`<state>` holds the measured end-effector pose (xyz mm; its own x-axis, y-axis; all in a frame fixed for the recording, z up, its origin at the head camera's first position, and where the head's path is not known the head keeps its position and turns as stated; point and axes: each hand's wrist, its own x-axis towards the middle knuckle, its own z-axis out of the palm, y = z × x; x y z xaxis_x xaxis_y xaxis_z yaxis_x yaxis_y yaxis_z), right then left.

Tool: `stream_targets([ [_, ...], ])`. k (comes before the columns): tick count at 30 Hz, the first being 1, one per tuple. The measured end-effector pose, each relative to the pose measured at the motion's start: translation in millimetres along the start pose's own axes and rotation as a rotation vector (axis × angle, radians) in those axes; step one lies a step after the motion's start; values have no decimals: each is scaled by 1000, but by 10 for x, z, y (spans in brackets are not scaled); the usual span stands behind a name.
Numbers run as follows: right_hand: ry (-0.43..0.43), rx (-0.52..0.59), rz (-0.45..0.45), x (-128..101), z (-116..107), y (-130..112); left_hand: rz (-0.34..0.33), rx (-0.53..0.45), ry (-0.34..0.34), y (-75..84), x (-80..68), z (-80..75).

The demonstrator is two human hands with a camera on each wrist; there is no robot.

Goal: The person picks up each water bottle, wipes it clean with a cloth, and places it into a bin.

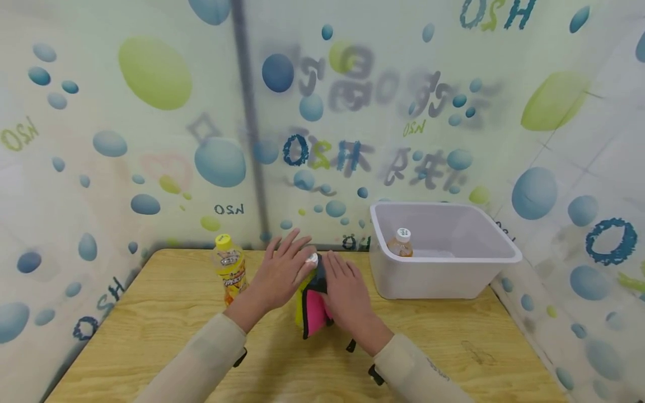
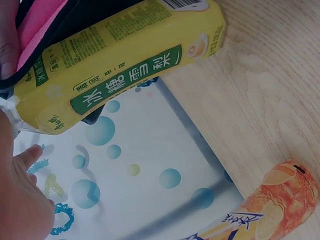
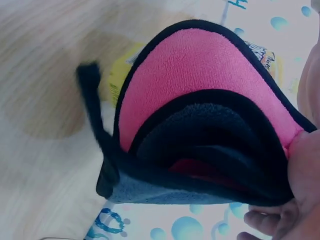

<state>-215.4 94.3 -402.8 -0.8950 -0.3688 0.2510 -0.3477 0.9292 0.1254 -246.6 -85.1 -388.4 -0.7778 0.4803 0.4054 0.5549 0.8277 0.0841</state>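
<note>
A bottle with a yellow label [image 1: 299,311] and white cap [image 1: 312,258] stands mid-table. My left hand [image 1: 279,274] rests on its top and left side with fingers stretched out; the left wrist view shows the palm [image 2: 20,200] beside the label [image 2: 125,60]. My right hand [image 1: 347,291] holds a folded pink and black cloth [image 1: 314,308] against the bottle's right side. Seen from the right wrist, the cloth [image 3: 200,100] fills the frame, pinched at the hand [image 3: 305,175], with a bit of yellow bottle [image 3: 120,75] behind it.
An orange-labelled bottle with a yellow cap [image 1: 229,268] stands just left of my left hand, also visible from the left wrist [image 2: 270,205]. A white plastic bin [image 1: 443,280] at the back right holds another bottle [image 1: 401,243]. Patterned walls close in the wooden table [image 1: 151,336].
</note>
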Motion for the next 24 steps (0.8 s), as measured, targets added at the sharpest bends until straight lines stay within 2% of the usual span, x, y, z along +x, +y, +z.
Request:
stream_targets([
  [6,-44,-26,-2,-61,152,33,-5,-9,3,1,1,-17],
  [15,-132,-91,-35,-173,618,-47,-21,-13,-40,12,-10,-11],
  [24,-184,-158,-42,-220,862,-110,-22,-7,-42,7,5,-6],
])
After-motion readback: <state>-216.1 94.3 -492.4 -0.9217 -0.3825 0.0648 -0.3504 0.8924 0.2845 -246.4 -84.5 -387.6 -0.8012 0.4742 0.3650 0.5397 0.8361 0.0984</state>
